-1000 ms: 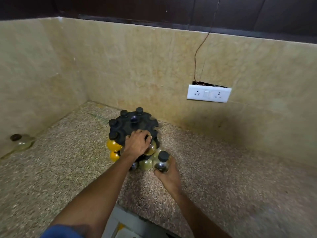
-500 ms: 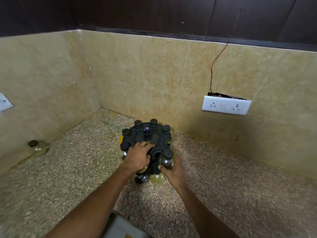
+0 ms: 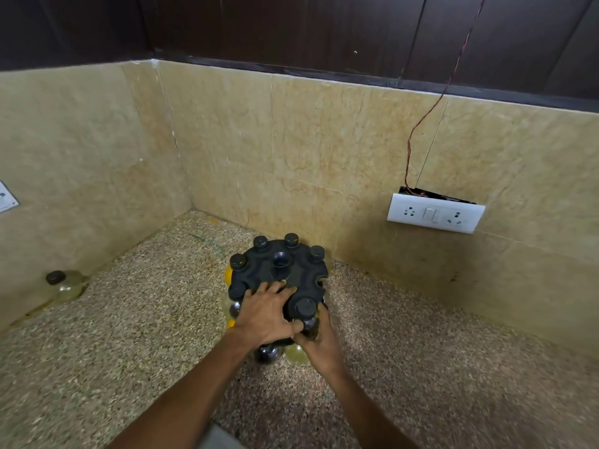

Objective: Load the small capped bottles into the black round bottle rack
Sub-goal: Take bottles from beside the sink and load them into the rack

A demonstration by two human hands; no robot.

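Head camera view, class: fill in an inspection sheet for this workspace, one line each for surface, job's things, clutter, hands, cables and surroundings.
Surface: speckled granite counter, set in a corner.
Job's things: black round plastic bottle rack, capped bottles in most upper slots; one small clear bottle with a black cap at the near slot; another clear capped bottle stands apart by the left wall.
Clutter: nothing seen.
Hands: left hand flat on the rack top; right hand grips the near bottle.
Cables: thin reddish wire running up from the white wall socket plate.
Surroundings: beige stone backsplash, dark wood panels above.
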